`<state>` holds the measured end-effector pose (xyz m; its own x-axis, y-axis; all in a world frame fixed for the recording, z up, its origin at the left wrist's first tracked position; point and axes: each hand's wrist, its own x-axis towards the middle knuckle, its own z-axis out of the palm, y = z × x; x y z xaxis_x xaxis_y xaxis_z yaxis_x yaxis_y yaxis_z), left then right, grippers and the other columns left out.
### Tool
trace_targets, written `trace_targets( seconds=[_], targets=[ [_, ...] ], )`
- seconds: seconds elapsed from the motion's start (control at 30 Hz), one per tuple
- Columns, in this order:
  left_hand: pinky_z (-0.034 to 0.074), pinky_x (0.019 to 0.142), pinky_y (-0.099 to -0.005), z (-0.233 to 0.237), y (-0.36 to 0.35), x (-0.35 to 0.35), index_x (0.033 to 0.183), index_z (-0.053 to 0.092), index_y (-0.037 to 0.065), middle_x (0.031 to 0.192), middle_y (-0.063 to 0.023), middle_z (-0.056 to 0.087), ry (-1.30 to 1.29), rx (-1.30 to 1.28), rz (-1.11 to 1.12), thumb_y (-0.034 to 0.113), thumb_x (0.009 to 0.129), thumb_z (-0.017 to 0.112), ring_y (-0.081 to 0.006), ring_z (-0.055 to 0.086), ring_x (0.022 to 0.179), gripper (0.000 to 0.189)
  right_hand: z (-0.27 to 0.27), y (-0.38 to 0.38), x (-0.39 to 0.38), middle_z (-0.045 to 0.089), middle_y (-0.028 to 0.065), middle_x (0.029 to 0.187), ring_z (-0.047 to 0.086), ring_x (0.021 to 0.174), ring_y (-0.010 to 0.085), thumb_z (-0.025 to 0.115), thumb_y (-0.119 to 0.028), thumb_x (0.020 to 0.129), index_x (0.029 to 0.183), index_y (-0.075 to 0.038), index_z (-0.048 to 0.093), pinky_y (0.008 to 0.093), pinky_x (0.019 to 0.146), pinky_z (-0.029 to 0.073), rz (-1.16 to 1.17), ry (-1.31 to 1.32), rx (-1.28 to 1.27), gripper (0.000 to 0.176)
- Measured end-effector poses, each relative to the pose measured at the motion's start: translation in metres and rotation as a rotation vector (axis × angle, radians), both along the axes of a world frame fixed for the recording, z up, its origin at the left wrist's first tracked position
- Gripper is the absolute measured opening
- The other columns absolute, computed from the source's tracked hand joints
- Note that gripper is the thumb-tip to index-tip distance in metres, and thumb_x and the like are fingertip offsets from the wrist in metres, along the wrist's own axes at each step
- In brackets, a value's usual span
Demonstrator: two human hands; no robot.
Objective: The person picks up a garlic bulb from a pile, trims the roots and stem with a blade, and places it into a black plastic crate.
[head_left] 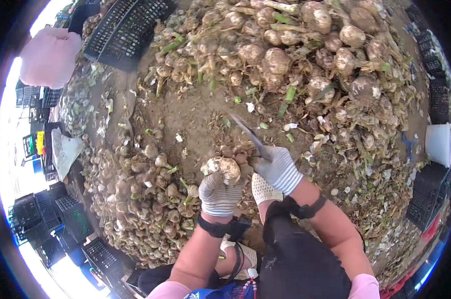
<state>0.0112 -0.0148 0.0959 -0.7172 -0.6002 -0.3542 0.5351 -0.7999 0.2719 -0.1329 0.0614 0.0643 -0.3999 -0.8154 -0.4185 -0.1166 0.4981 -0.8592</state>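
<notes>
My left hand, in a striped work glove, grips a garlic bulb with pale, dirt-marked skin. Close on its right is my gloved right hand, wrapped around a knife whose blade points up and to the left. Brownish root or stem matter shows between the bulb and the right hand's fingers. Below and left of my hands lies a pile of garlic bulbs, some with short green stems. A larger heap of garlic spreads ahead and to the right.
Bare soil with peel scraps separates the two piles. A black plastic crate stands at the upper left, near a person in a pink top. More crates line the left side. A white bucket is at far right.
</notes>
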Motion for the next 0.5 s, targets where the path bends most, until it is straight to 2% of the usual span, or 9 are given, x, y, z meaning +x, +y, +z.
trace_targets(
  seconds=[0.1,0.17,0.2,0.23,0.27,0.37,0.4,0.43,0.5],
  targets=[
    [0.046,0.085,-0.0380,0.008,0.012,-0.024,0.113,0.055,0.004,0.104,-0.0101,0.057,0.062,0.083,0.059,0.016,0.072,0.071,-0.0232,0.056,0.092,0.046,0.006,-0.004,0.000,0.066,0.0223,0.083,0.065,0.074,0.0349,0.065,-0.019,0.076,0.094,0.003,0.065,0.0376,0.067,0.051,-0.079,0.032,-0.045,0.028],
    [0.043,0.071,-0.0311,-0.008,0.015,-0.017,0.110,0.055,0.007,0.098,-0.0065,0.051,0.241,0.237,0.193,0.018,0.067,0.073,-0.0155,0.047,0.075,0.049,-0.075,0.024,0.007,0.065,0.0224,0.082,0.065,0.074,0.0351,0.065,-0.026,0.077,0.090,0.002,0.065,0.0385,0.067,0.052,-0.070,-0.040,-0.059,0.031],
    [0.043,0.071,-0.0311,0.002,0.011,-0.016,0.110,0.055,0.007,0.098,-0.0065,0.051,0.251,0.228,0.192,0.018,0.067,0.073,-0.0155,0.047,0.075,0.049,-0.081,0.046,0.007,0.065,0.0224,0.080,0.065,0.073,0.0356,0.064,-0.029,0.077,0.090,-0.001,0.067,0.0396,0.067,0.053,0.238,0.318,0.235,0.031],
    [0.043,0.070,-0.0304,0.014,0.000,-0.020,0.110,0.055,0.007,0.099,-0.0072,0.052,0.225,0.125,0.146,0.018,0.067,0.074,-0.0148,0.048,0.074,0.048,-0.081,0.062,0.012,0.065,0.0224,0.079,0.064,0.071,0.0363,0.062,-0.030,0.078,0.089,-0.003,0.067,0.0389,0.066,0.053,0.117,0.169,0.451,0.030],
    [0.044,0.070,-0.0297,0.021,-0.007,-0.013,0.109,0.055,0.008,0.100,-0.0078,0.053,0.176,0.032,0.123,0.018,0.067,0.074,-0.0141,0.049,0.073,0.047,-0.136,0.107,0.027,0.065,0.0221,0.076,0.064,0.069,0.0341,0.062,-0.034,0.080,0.088,-0.001,0.067,0.0384,0.066,0.053,0.107,0.251,0.137,0.034],
    [0.052,0.073,-0.0272,0.009,-0.056,0.037,0.112,0.050,-0.003,0.101,-0.0109,0.057,0.083,-0.145,0.326,0.015,0.070,0.075,-0.0149,0.055,0.081,0.052,-0.113,0.120,0.014,0.065,0.0192,0.073,0.063,0.065,0.0286,0.064,-0.031,0.080,0.087,0.002,0.065,0.0369,0.064,0.051,-0.164,-0.050,0.255,0.033],
    [0.056,0.074,-0.0293,0.038,-0.068,0.042,0.113,0.050,-0.004,0.104,-0.0120,0.058,0.136,-0.180,0.407,0.018,0.071,0.074,-0.0164,0.059,0.085,0.053,-0.104,0.120,0.008,0.065,0.0175,0.072,0.062,0.065,0.0264,0.066,-0.029,0.079,0.086,0.002,0.065,0.0368,0.063,0.050,-0.283,-0.214,0.241,0.032],
    [0.057,0.074,-0.0301,0.049,-0.086,0.061,0.117,0.049,-0.004,0.104,-0.0118,0.060,0.500,-0.211,0.355,0.029,0.073,0.074,-0.0163,0.061,0.087,0.060,-0.086,0.111,-0.001,0.064,0.0127,0.069,0.059,0.062,0.0211,0.069,-0.024,0.078,0.086,0.003,0.064,0.0342,0.061,0.047,-0.311,-0.222,0.280,0.028],
    [0.057,0.073,-0.0302,0.058,-0.114,0.127,0.124,0.046,-0.004,0.102,-0.0127,0.064,0.418,-0.462,0.720,0.057,0.072,0.068,-0.0142,0.061,0.088,0.083,-0.103,0.116,-0.001,0.063,0.0105,0.069,0.057,0.063,0.0190,0.069,-0.023,0.078,0.086,0.003,0.064,0.0335,0.061,0.047,-0.264,-0.190,0.269,0.028]
  ],
)
